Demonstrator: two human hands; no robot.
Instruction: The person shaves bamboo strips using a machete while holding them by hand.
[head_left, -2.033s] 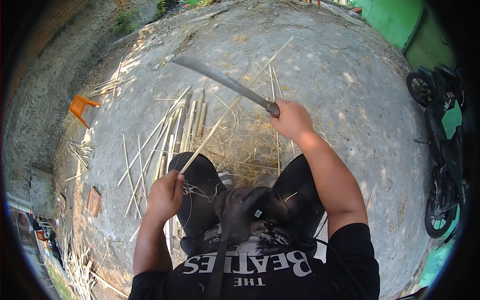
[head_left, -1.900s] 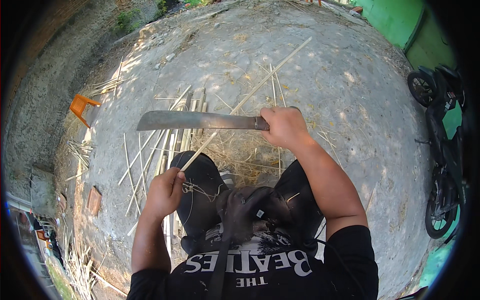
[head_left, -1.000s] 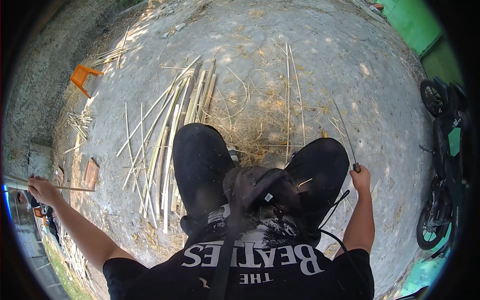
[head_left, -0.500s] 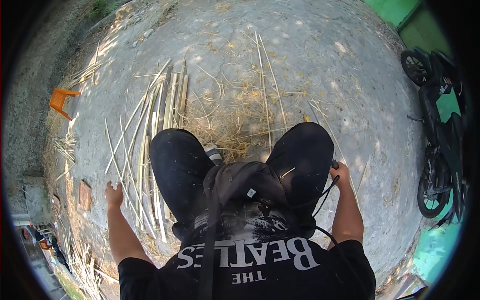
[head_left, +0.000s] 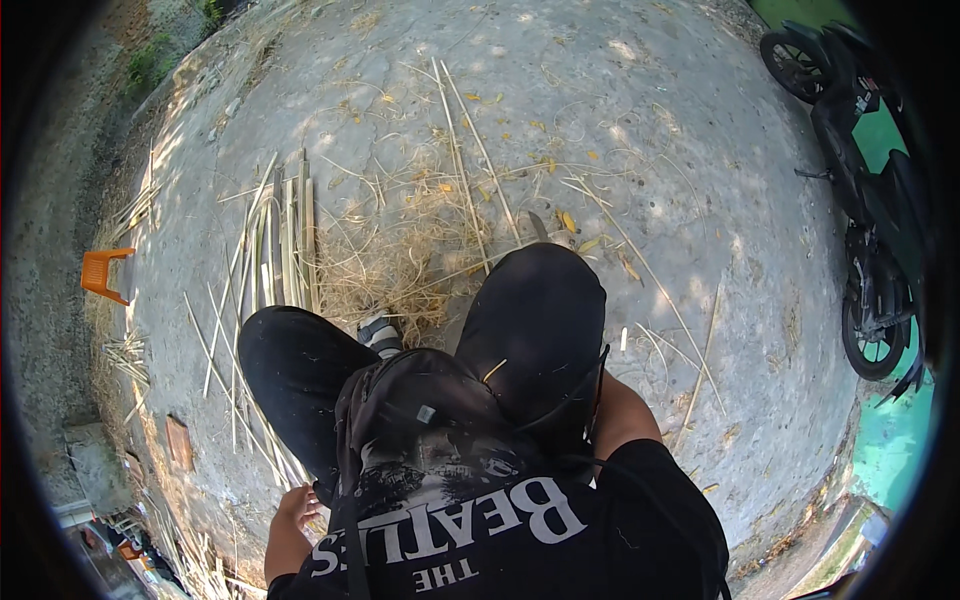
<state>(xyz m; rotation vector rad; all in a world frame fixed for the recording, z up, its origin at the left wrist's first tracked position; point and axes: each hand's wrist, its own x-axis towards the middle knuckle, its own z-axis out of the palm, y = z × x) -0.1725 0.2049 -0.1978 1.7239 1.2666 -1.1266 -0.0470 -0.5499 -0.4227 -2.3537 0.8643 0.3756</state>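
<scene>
My left hand is low at my left side, beside my hip and close to the near ends of several pale split-bamboo strips. Its fingers are loosely bent and apart, and nothing shows in them. Of my right arm I see the upper part and some forearm; the hand is hidden behind my right thigh. A dark cord runs beside that arm. Beyond my right knee a grey blade-like piece shows, its other end hidden.
Bundled bamboo strips and a heap of curly shavings lie ahead. Long thin strips stretch across the concrete. An orange plastic stool and a reddish-brown block are left. A black motorcycle stands right.
My left hand has come in from the side toward my hip. My right hand, seen earlier on a dark handle-like thing beside the knee, has gone out of sight. The view has turned right.
</scene>
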